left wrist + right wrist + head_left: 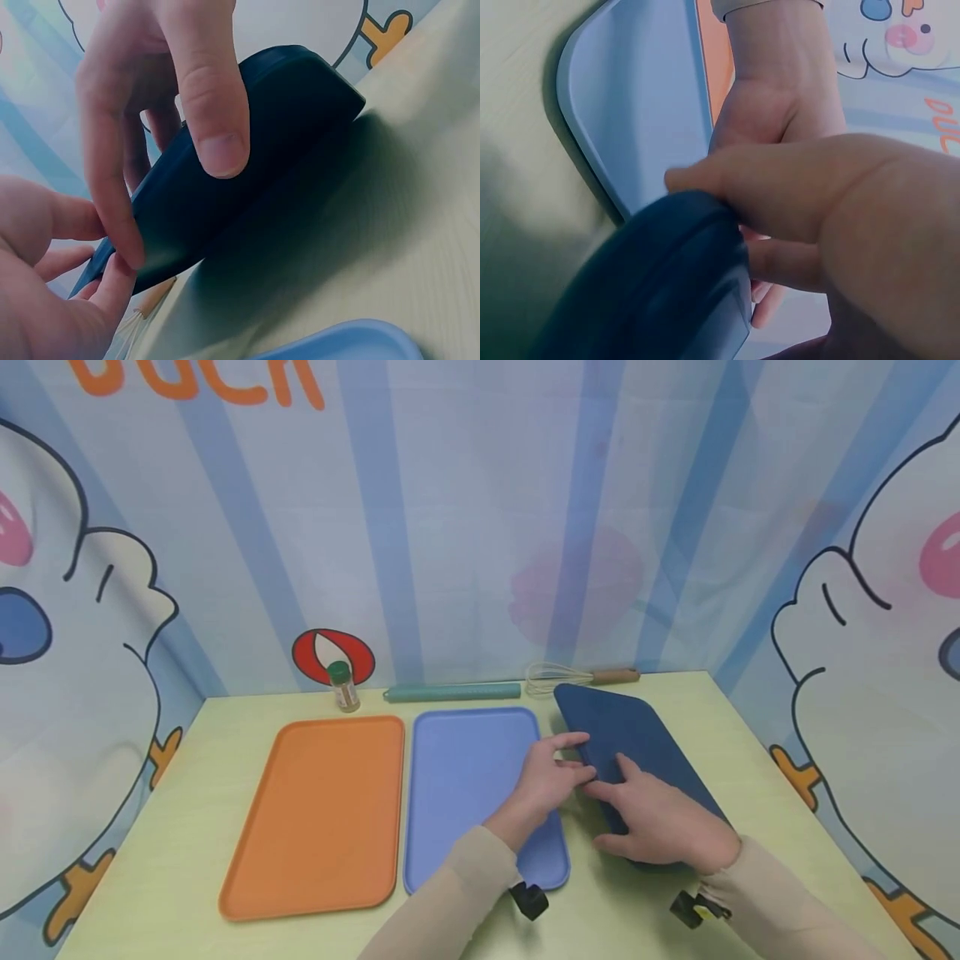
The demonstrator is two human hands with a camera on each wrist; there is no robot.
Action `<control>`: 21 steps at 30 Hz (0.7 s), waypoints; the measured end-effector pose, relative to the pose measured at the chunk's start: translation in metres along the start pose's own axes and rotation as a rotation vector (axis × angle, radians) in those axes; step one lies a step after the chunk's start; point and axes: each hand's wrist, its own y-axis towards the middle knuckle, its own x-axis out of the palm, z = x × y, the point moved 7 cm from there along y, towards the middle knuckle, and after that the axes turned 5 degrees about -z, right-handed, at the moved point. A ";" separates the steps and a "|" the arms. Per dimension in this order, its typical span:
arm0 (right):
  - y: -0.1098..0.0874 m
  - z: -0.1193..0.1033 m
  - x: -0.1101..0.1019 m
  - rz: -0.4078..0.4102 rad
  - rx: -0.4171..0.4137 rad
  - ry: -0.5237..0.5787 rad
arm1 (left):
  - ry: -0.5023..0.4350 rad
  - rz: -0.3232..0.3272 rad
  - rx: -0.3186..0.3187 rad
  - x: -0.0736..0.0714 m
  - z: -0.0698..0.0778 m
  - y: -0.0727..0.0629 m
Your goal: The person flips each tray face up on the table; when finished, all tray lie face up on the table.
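Observation:
A dark blue flat case with rounded corners and thick sides is tilted, its left side raised off the table. My left hand pinches its left edge with thumb and fingers. My right hand holds the case at the near left side. In the left wrist view the right thumb lies along the side of the case. There the right index fingertip meets the fingertips of my left hand. What lies between those fingertips is hidden.
A light blue tray lies left of the case, with an orange tray beyond it. Along the back edge stand or lie a green-capped jar, a teal stick-like thing and a wooden-handled whisk. Behind hangs a printed curtain.

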 end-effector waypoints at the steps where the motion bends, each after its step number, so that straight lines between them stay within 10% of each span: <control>1: 0.001 0.000 0.000 -0.005 0.005 -0.004 | -0.002 -0.001 0.000 0.000 0.000 0.000; 21: 0.004 -0.004 -0.014 0.048 -0.009 0.019 | -0.039 -0.024 0.059 0.000 0.014 0.006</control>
